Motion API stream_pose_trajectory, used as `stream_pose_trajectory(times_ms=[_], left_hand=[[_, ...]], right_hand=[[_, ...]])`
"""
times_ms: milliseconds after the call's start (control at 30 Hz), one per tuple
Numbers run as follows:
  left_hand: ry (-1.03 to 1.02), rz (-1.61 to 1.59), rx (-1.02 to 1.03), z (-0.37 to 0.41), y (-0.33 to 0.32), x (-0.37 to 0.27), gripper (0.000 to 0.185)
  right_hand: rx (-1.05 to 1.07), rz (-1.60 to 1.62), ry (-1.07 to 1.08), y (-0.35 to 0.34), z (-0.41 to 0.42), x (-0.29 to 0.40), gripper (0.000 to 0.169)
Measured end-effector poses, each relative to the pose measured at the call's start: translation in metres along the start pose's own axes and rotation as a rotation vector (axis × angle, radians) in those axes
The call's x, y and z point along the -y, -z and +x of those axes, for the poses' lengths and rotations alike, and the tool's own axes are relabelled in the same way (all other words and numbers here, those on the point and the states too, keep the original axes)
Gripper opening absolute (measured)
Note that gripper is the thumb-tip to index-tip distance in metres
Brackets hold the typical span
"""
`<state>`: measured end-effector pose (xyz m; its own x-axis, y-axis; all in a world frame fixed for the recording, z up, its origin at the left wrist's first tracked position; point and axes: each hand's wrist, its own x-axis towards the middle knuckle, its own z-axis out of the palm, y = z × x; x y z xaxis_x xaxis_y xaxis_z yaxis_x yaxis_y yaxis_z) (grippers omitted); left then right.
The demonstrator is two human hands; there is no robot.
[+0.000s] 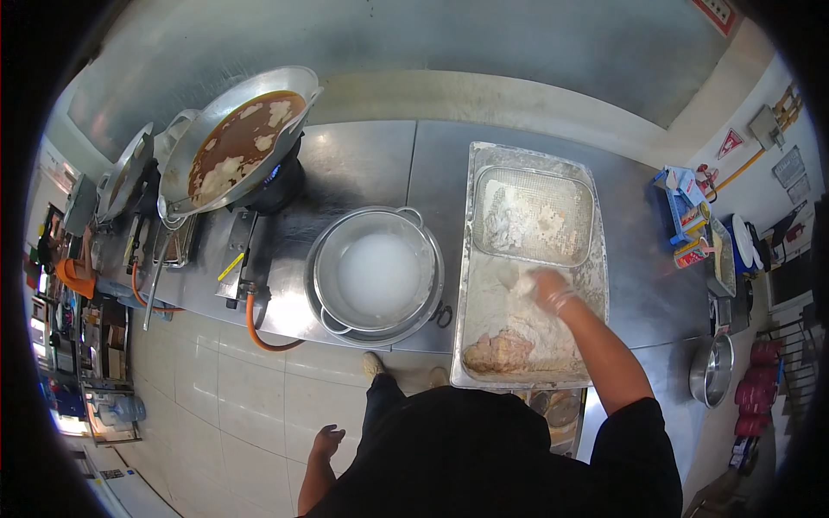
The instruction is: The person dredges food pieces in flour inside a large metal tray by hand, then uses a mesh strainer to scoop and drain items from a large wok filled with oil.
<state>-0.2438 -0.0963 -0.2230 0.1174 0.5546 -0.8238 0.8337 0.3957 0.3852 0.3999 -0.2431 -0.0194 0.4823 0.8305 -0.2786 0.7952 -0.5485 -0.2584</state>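
My right hand point(549, 290), in a clear plastic glove, reaches over a large metal tray point(458, 324) of white flour. Its fingers are around a flour-coated piece point(523, 285), partly blurred. Just beyond it a rectangular wire mesh basket point(476, 213) rests in the tray, with flour and crumbs inside. Pieces of what looks like raw meat point(499, 351) lie in the tray's near left corner. My left hand point(329, 440) hangs low at my side over the floor, away from the table, with nothing seen in it. Left of the tray stands a two-handled metal pot point(317, 272) with whitish liquid.
At the left, a large wok point(299, 78) of brown oil with pale pieces sits over a lit gas burner point(278, 184). An orange hose point(252, 324) hangs at the table edge. A person in orange point(76, 275) is at far left. A steel bowl point(712, 372) is at right.
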Motion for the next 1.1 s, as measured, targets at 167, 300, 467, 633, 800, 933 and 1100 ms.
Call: stream_pose_trajectory(times_ms=[167,300,467,633,800,933,1100], left_hand=[[-0.003,0.045,0.001,0.004,-0.002,0.002,0.059],[-0.059,0.067,-0.003,0.008,-0.003,-0.011,0.058],[-0.104,0.081,-0.041,0.021,-0.004,0.006,0.059],[-0.041,0.067,0.006,0.017,-0.013,0.012,0.06],[-0.003,0.062,0.034,0.009,-0.013,0.018,0.058],[-0.022,0.073,0.031,0.012,-0.007,0.013,0.057],[-0.044,0.095,0.001,0.008,-0.005,-0.019,0.057]], right_hand=[[-0.147,0.415,-0.152,0.076,0.013,0.014,0.043],[-0.335,0.455,-0.064,0.088,0.028,-0.006,0.043],[-0.285,0.368,-0.106,0.08,0.004,0.011,0.04],[0.214,0.229,-0.053,0.037,-0.027,0.02,0.047],[0.42,0.117,0.314,-0.009,-0.035,0.061,0.051],[0.525,-0.013,0.309,-0.033,-0.04,0.064,0.054],[0.432,-0.069,0.273,-0.024,-0.053,0.035,0.046]])
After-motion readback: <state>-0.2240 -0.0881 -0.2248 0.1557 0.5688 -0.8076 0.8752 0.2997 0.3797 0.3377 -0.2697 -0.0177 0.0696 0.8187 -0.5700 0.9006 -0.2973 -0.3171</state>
